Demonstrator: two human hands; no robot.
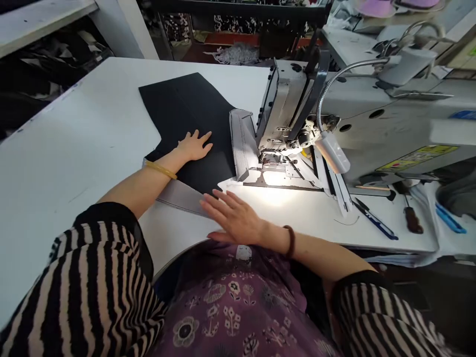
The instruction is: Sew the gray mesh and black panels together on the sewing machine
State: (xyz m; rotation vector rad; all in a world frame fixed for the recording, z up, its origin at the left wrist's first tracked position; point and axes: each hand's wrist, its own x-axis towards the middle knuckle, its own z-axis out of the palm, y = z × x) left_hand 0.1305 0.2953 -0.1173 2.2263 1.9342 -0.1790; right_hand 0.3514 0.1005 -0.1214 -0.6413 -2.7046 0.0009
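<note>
A dark fabric panel (193, 106) with grey edging lies flat on the white table, left of the sewing machine (284, 109). My left hand (195, 146) rests palm down on the dark cloth, fingers spread. Near the panel's front corner, my right hand (236, 218) is stretched out flat over the end of a grey strip (184, 197); whether it presses on the strip, I cannot tell. A stitched grey section (243, 141) at the panel's right side reaches close to the machine's presser foot (269, 158).
A lamp (332, 151) on a bendable neck lights the needle area. Right of it lie thread snips (375, 218) and a screwdriver (412, 218). A thread cone (407, 64) stands on the machine. Dark cloth fills a shelf (48, 25) at the left.
</note>
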